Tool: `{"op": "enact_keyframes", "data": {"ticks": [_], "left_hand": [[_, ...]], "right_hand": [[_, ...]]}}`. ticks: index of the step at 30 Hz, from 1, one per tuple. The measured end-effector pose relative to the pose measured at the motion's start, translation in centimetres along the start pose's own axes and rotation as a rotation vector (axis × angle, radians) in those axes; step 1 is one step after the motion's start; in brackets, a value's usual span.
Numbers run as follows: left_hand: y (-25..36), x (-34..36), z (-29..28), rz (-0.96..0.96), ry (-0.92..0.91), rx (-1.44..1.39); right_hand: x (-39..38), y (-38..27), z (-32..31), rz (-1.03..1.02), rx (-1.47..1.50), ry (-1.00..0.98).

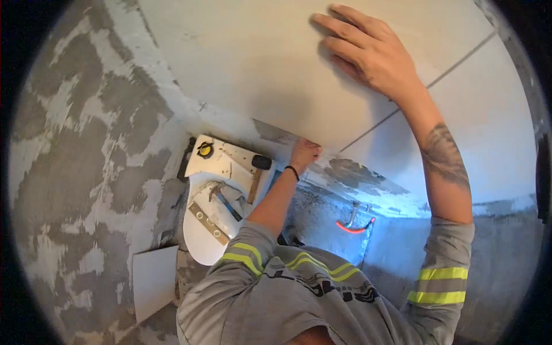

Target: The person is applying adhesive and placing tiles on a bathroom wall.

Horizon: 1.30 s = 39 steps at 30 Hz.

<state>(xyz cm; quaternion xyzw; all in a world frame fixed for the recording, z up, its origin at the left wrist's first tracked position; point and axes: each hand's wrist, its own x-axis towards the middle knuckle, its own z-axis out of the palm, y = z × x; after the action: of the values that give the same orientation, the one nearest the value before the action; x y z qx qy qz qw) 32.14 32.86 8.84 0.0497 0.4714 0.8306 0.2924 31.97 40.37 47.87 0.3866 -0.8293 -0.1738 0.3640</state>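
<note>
Two hands at a large pale wall tile (236, 63), one high, one low.
The right hand (371, 54) is open, fingers loosely spread over the tile face; whether the palm presses cannot be told. The left hand (305, 154) is at the tile's lower edge, fingers bent, and I cannot tell whether it grips. The tile spans the area left of the right hand and above the left; a dark seam (402, 109) runs below the right hand. Left of the left hand, a white toilet (200, 247) bears a blue-handled hammer (229, 204) and a yellow-and-black tape measure (204, 150).
</note>
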Motion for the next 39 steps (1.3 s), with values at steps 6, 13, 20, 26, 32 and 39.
{"op": "enact_keyframes", "data": {"ticks": [6,13,20,26,32,39], "left_hand": [[0.4,1.3,0.1,-0.058,0.081,0.112],[0.3,1.7,-1.3,0.0,0.1,0.248],[-0.2,3.1,-9.2,-0.009,0.186,0.317],[12.4,3.3,-20.8,0.365,1.093,-0.372],[15.4,3.3,-27.4,0.6,0.99,-0.246],[16.0,4.3,-29.2,0.432,0.917,-0.191]], "right_hand": [[0.3,0.9,-1.6,-0.063,0.051,-0.004],[0.9,0.8,-0.5,-0.127,0.029,0.041],[-1.5,1.0,-0.1,0.032,-0.005,-0.068],[-0.6,-0.2,-0.5,0.096,-0.056,-0.142],[1.0,-0.9,-0.9,0.095,-0.035,-0.101],[0.9,-0.1,-0.2,0.096,-0.034,-0.111]]}}
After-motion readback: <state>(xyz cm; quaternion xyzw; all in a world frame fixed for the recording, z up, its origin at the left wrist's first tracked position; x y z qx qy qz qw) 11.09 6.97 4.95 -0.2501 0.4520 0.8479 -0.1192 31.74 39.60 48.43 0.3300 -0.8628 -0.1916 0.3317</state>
